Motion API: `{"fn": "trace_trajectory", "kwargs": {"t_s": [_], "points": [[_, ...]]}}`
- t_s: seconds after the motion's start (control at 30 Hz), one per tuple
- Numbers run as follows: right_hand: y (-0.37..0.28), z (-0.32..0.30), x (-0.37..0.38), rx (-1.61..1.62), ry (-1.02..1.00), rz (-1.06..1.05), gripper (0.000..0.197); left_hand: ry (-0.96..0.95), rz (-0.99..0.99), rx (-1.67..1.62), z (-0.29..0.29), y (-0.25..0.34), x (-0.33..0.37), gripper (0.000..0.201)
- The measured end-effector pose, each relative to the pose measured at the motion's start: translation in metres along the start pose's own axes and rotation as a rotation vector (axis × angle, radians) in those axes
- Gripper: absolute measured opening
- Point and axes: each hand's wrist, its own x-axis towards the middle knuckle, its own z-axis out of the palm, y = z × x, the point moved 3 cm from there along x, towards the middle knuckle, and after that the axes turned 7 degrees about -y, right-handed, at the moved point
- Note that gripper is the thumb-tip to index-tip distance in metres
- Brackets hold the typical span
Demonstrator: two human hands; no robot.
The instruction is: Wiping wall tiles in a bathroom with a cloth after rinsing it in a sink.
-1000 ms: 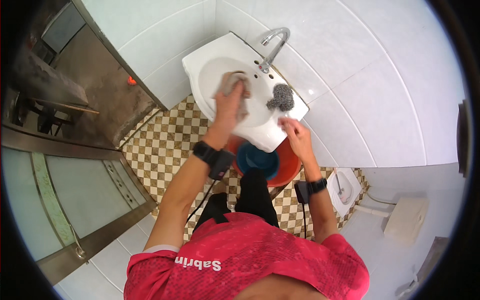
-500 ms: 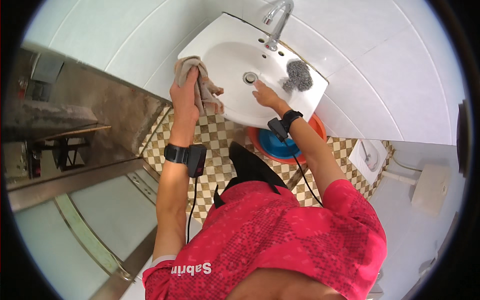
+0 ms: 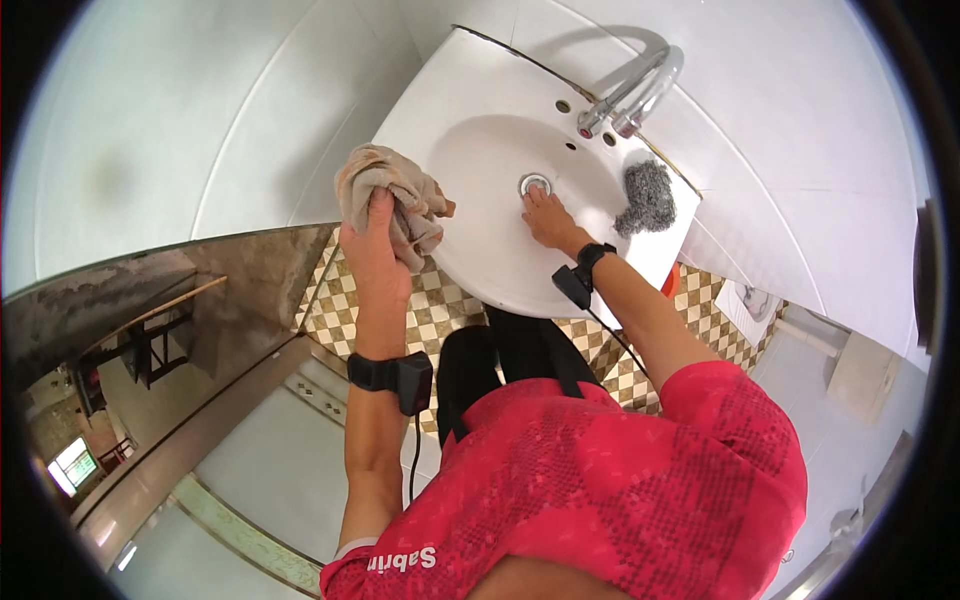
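My left hand (image 3: pixel 375 245) grips a crumpled beige cloth (image 3: pixel 392 192) against the left rim of a white wash basin (image 3: pixel 470 120). My right hand (image 3: pixel 545 215) lies flat inside the bowl, fingers touching the metal drain (image 3: pixel 535 184). A grey steel scouring pad (image 3: pixel 648 196) rests on the basin's right ledge, just right of that hand. A chrome tap (image 3: pixel 632 88) arches over the back of the bowl. Both wrists wear black bands with cables.
White tiled walls surround the basin. The floor (image 3: pixel 345 300) below has brown and cream checks. A sliver of an orange bucket (image 3: pixel 668 282) shows under the basin's right side. A mirrored or glass panel (image 3: pixel 150 330) runs along the left.
The view has swung closer over the basin. My left hand has stayed on the cloth at the left rim. My right hand has shifted deeper into the bowl, onto the drain.
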Motion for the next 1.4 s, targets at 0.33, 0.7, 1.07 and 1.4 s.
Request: {"fn": "trace_trajectory", "kwargs": {"t_s": [0.33, 0.7, 1.07, 1.4], "points": [[0.005, -0.057, -0.023, 0.44, 0.031, 0.112, 0.053, -0.29, -0.201, -0.015, 0.055, 0.001, 0.054, 0.039], [-0.002, -0.154, -0.06, 0.505, 0.867, 0.458, 0.059, -0.612, -0.471, 0.214, 0.048, -0.031, 0.104, 0.041], [-0.046, -0.172, 0.02, 0.291, 0.74, 0.915, 0.07, -0.569, -0.476, 0.238, 0.014, -0.007, 0.117, 0.039], [-0.178, -0.101, -0.053, 0.475, 0.316, 0.484, 0.058, -0.629, -0.313, 0.22, 0.0, 0.03, 0.088, 0.041]]}}
